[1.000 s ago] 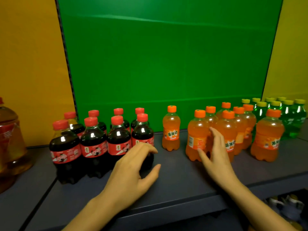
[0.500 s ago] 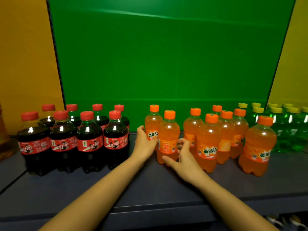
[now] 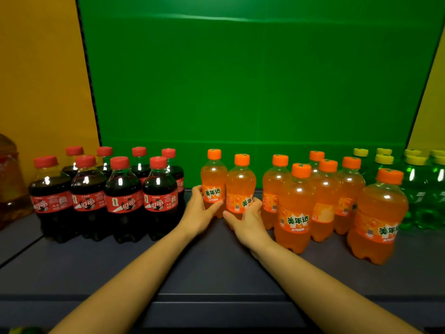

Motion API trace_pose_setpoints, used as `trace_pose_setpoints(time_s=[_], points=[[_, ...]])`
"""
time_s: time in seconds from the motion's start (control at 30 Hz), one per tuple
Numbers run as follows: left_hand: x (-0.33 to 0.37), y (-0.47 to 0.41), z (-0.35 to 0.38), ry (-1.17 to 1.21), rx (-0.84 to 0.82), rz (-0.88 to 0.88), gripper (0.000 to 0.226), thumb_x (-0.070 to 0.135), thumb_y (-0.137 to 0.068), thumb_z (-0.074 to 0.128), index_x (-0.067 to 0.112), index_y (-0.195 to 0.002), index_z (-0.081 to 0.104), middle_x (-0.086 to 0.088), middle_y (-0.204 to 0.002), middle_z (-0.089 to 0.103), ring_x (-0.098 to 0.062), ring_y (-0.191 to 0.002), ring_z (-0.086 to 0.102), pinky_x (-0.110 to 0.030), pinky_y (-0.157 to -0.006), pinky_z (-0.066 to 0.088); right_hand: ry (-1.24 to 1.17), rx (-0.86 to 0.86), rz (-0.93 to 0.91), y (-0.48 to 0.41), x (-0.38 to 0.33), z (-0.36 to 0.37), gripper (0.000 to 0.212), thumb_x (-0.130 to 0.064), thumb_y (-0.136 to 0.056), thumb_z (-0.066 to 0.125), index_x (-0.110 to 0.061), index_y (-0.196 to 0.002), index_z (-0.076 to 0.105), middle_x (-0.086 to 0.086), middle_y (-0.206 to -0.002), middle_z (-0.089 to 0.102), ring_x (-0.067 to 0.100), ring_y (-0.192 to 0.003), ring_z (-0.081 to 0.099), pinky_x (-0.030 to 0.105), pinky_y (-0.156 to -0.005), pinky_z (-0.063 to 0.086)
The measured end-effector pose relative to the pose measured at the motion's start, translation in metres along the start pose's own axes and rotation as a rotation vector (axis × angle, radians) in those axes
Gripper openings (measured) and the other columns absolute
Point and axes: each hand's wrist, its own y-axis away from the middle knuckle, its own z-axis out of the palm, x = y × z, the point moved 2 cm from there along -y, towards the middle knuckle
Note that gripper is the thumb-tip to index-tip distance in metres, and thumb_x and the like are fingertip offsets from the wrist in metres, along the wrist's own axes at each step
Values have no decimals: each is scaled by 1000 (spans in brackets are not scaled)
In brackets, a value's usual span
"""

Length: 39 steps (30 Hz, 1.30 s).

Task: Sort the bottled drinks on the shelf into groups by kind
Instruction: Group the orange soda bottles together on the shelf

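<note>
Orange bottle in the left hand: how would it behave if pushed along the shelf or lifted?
The orange bottle looks full nearly to the neck, so probably heavy for its size. Tall on a narrow base, it could tip if pushed near the cap; the left hand grips it low, which likely slides it instead. Its glossy plastic may be slippery.

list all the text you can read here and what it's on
"美年达": label of the orange bottle in the left hand; also the front orange bottle.
"美年": second orange bottle in the right hand, rest out of sight.
Cola bottles: white logo, not surely readable.
Small print: blurred.
</note>
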Motion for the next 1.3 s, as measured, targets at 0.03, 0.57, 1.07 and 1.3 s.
trace_pose_setpoints(time_s=[0.03,0.57,1.07,1.3], points=[[0,0,-1,-7,7,3,57,14,-86,62,6,-133,30,-10,-128,54,-20,-114,54,-39,-100,44,3,8,2,-3,0,0,73,-19,-83,67,-5,-134,18,14,-139,36,27,-129,39,38,-107,35],[-6,-1,-3,-141,76,90,60,21,-79,71,8,-130,42,-10,-127,50,-17,-112,52,-33,-99,45,1,141,44,-23,4,3,65,-18,-84,66,-2,-132,26,17,-137,37,30,-129,38,35,-106,32],[10,14,-2,-309,167,343,68,15,-84,64,9,-140,27,-10,-138,35,-7,-123,31,-14,-97,24,-11,-79,-79,21,-11,-17,82,-14,-92,53,-10,-148,-6,5,-158,6,21,-145,9,35,-118,13],[21,22,-7,-403,317,482,54,13,-83,64,3,-130,38,-13,-132,39,-21,-124,39,-24,-101,32,-134,294,-448,85,-11,-80,51,-1,-84,61,-42,-108,43,-22,-116,47,-9,-106,48,7,-88,40]])
